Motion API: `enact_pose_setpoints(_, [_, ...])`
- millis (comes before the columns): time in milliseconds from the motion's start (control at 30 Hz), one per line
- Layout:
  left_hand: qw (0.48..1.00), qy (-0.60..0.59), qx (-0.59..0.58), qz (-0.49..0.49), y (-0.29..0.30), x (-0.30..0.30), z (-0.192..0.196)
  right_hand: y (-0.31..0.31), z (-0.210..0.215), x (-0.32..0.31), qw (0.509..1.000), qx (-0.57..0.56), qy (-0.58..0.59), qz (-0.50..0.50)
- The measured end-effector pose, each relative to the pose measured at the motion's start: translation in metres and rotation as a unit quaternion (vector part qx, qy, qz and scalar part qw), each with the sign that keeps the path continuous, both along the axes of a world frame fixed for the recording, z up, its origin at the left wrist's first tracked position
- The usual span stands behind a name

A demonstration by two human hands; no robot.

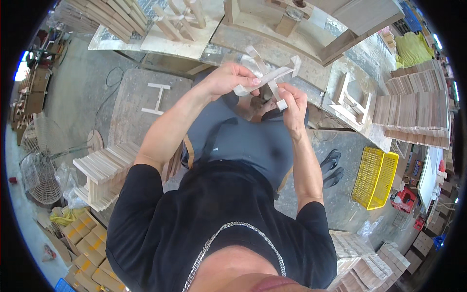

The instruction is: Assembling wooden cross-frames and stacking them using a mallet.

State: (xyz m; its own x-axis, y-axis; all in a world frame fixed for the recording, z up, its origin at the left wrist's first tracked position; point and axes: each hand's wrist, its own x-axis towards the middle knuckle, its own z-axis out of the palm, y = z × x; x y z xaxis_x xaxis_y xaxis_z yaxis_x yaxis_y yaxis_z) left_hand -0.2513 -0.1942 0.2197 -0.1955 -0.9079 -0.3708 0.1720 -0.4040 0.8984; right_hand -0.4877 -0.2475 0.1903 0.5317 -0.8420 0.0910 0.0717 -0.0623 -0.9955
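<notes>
Over my lap I hold a pale wooden cross frame (278,73), made of crossing bars with short end pieces. My left hand (232,80) is closed, thumb and fingers pinching the end of one bar. Lower and to the right, my right hand (293,103) is closed on the end of another bar. The frame is tilted, held just in front of the workbench edge. Where the bars cross, the joint is too small to make out.
A workbench (221,41) ahead bears wooden legs (180,23) and a stool-like frame (351,100). Stacked wood strips (411,109) stand at right. An H-shaped wooden piece (156,99) lies on a board at left. A yellow basket (374,178), sandals (332,170) and a fan (41,158) stand around.
</notes>
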Motion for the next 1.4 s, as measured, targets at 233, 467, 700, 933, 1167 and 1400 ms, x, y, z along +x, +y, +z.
enact_pose_setpoints(233, [0.977,-0.050,-0.184,0.097,-0.020,-0.003,-0.001,-0.055,0.008,0.024,0.982,0.100,-0.150,-0.053])
enact_pose_setpoints(467, [0.827,-0.404,-0.347,0.180,-0.099,0.003,0.003,-0.122,0.024,0.065,0.965,0.050,-0.146,-0.213])
enact_pose_setpoints(700, [0.806,-0.469,-0.324,0.159,-0.171,0.012,0.015,-0.189,0.022,0.084,0.941,-0.019,-0.132,-0.312])
enact_pose_setpoints(933, [0.832,-0.461,-0.278,0.136,-0.182,0.025,0.004,-0.170,-0.007,0.051,0.919,-0.193,0.112,-0.324])
enact_pose_setpoints(1167, [0.805,-0.481,-0.320,0.138,-0.191,0.026,-0.001,-0.120,0.008,0.026,0.930,-0.173,0.116,-0.304])
enact_pose_setpoints(1400, [0.805,-0.476,-0.324,0.143,-0.197,0.028,-0.004,-0.128,0.029,0.028,0.930,-0.215,0.172,-0.243])
